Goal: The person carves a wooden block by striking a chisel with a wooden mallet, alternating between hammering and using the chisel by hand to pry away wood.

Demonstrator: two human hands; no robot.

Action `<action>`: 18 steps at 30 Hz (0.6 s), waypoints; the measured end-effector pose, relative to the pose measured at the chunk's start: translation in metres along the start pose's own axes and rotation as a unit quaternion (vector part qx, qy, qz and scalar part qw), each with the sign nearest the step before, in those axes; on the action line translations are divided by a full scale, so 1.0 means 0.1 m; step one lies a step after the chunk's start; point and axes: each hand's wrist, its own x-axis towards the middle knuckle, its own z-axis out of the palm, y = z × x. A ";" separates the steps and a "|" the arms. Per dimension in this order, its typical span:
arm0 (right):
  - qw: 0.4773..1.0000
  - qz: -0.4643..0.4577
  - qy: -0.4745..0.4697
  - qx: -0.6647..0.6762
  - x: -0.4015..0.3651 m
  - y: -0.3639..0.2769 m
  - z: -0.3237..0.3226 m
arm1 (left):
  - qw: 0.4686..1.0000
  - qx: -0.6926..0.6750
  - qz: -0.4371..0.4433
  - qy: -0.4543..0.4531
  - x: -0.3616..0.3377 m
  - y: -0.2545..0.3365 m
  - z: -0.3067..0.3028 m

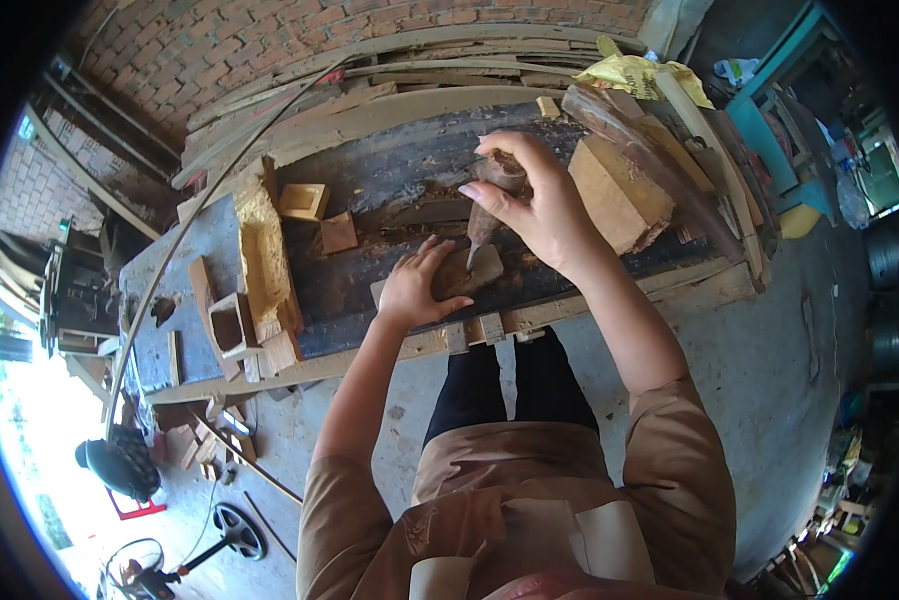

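My right hand [535, 205] is curled around the thick brown handle of what looks like a chisel [487, 212], though the exact kind of tip is hard to make out. The tool stands nearly upright, its thin metal end meeting a small flat wooden piece [483, 268]. On the left part of that piece lies my left hand [417, 290], palm down, fingers stretched and thumb spread toward the tool. The wooden piece rests flat on the dark workbench [370, 318] near its front edge.
Left on the bench are a hollowed wood block [264, 262], a small wooden box [304, 201] and a square wood piece [339, 233]. A large wood block [615, 195] and a long dark timber [650, 165] lie on the right. A fan [120, 468] stands at the lower left.
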 end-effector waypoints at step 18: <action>0.945 0.128 -0.027 -0.299 0.06 0.47 -1.02 | 0.871 -0.457 0.031 0.178 0.80 0.94 -0.57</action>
